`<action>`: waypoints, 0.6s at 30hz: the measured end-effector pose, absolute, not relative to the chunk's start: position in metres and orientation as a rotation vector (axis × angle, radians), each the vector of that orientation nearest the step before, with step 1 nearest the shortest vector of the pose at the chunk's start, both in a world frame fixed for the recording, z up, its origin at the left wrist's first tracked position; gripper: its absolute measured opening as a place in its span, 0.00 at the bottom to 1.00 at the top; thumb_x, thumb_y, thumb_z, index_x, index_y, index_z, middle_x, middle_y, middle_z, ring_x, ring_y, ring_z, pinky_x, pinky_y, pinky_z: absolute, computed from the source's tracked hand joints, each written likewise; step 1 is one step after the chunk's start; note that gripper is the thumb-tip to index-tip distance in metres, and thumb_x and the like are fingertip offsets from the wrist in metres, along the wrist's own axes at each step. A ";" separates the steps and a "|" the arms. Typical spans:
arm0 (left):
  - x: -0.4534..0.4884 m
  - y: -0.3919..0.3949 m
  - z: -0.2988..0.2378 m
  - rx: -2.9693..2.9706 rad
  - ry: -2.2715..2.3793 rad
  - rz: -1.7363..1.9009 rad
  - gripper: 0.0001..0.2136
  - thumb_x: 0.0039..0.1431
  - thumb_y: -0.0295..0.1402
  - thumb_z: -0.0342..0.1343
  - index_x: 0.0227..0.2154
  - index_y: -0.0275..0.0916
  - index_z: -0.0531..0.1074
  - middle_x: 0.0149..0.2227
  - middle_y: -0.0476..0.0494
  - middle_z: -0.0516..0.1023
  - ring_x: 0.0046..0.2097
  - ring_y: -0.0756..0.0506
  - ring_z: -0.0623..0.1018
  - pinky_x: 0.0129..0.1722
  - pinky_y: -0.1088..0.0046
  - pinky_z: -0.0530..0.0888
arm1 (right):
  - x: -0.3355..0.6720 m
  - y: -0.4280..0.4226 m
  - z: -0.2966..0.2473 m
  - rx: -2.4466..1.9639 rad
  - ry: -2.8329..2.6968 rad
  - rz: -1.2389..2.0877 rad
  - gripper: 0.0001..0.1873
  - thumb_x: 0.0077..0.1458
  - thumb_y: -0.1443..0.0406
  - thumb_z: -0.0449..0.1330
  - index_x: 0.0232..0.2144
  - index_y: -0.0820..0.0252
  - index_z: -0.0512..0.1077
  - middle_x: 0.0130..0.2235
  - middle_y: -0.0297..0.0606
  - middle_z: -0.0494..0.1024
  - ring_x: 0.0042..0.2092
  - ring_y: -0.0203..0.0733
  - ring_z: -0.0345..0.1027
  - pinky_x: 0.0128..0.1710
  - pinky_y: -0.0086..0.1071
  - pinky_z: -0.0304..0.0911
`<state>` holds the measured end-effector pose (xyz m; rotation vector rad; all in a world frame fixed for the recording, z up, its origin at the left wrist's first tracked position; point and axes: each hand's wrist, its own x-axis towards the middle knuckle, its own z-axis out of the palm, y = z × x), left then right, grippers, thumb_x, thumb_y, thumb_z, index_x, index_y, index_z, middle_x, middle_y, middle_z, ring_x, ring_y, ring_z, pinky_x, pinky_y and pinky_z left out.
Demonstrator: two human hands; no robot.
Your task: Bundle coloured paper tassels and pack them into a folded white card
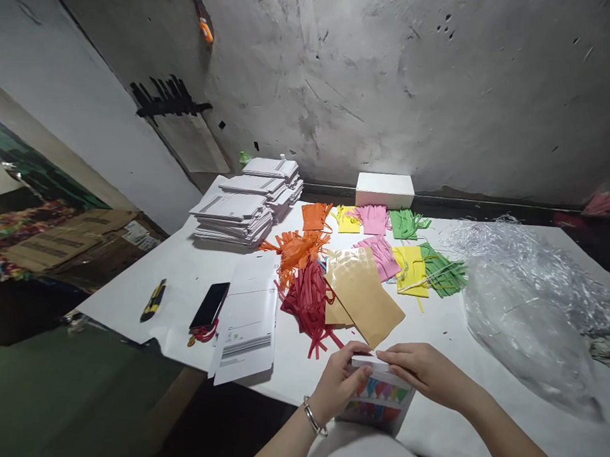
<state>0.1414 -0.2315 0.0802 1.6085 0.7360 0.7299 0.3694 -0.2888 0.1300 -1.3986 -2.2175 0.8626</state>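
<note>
A small printed box [376, 410] with pictures of colourful tassels stands at the table's near edge, close to my body. My left hand [340, 379] grips its upper left, the thumb in front of the white top flap [368, 362] and the fingers behind. My right hand [424, 371] holds the upper right, fingers together along the top edge; its thumb is hidden. Just beyond the box lie brown paper envelopes [367, 296], partly over a dark red tissue tassel bundle [310, 298]. Orange tassels [300, 247] spread behind them.
Pink [383, 256], yellow [410, 270] and green fringed bundles [441, 270] lie further back. Stacked flat white cartons [234, 214], loose cartons [248, 317], a phone [210, 306] and a utility knife [153, 300] are leftward. A clear plastic bag [526, 334] fills the right; a white box [384, 189] stands by the wall.
</note>
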 end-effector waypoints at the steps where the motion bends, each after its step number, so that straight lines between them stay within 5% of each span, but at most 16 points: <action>1: 0.144 -0.234 0.080 1.588 0.759 0.752 0.19 0.57 0.45 0.60 0.46 0.38 0.72 0.39 0.41 0.78 0.41 0.42 0.77 0.41 0.69 0.73 | 0.366 -0.286 0.132 -1.391 -2.228 0.882 0.19 0.69 0.60 0.47 0.57 0.49 0.70 0.45 0.37 0.81 0.43 0.39 0.75 0.42 0.30 0.67; 5: 0.152 -0.243 0.079 1.461 0.875 0.808 0.27 0.57 0.47 0.60 0.55 0.38 0.63 0.35 0.45 0.77 0.36 0.44 0.76 0.35 0.70 0.73 | 0.364 -0.278 0.137 -1.383 -2.238 0.941 0.19 0.69 0.59 0.47 0.55 0.49 0.71 0.39 0.34 0.82 0.37 0.38 0.75 0.36 0.27 0.65; 9: 0.154 -0.249 0.080 1.451 0.820 0.872 0.33 0.58 0.49 0.59 0.60 0.40 0.56 0.44 0.40 0.75 0.45 0.42 0.76 0.42 0.67 0.73 | 0.367 -0.279 0.136 -1.342 -2.292 0.867 0.19 0.69 0.61 0.48 0.59 0.45 0.67 0.42 0.35 0.81 0.38 0.37 0.76 0.36 0.26 0.65; 12: 0.154 -0.250 0.081 1.454 0.820 0.922 0.29 0.59 0.47 0.58 0.59 0.42 0.58 0.45 0.40 0.75 0.48 0.42 0.75 0.51 0.61 0.70 | 0.359 -0.284 0.132 -1.328 -2.378 0.696 0.20 0.68 0.64 0.49 0.59 0.46 0.67 0.38 0.36 0.81 0.35 0.37 0.75 0.32 0.26 0.64; 15: 0.154 -0.250 0.080 1.463 0.879 0.940 0.24 0.60 0.45 0.58 0.56 0.42 0.62 0.42 0.42 0.74 0.44 0.42 0.75 0.47 0.62 0.71 | 0.356 -0.290 0.129 -1.380 -2.384 0.662 0.20 0.68 0.63 0.48 0.59 0.50 0.67 0.36 0.37 0.81 0.33 0.39 0.74 0.32 0.28 0.65; 18: 0.155 -0.249 0.074 1.455 0.942 0.977 0.22 0.59 0.43 0.58 0.54 0.42 0.65 0.39 0.44 0.74 0.43 0.43 0.75 0.44 0.64 0.72 | 0.369 -0.295 0.129 -1.410 -2.222 0.866 0.19 0.68 0.61 0.49 0.57 0.49 0.69 0.46 0.39 0.81 0.44 0.41 0.76 0.42 0.32 0.69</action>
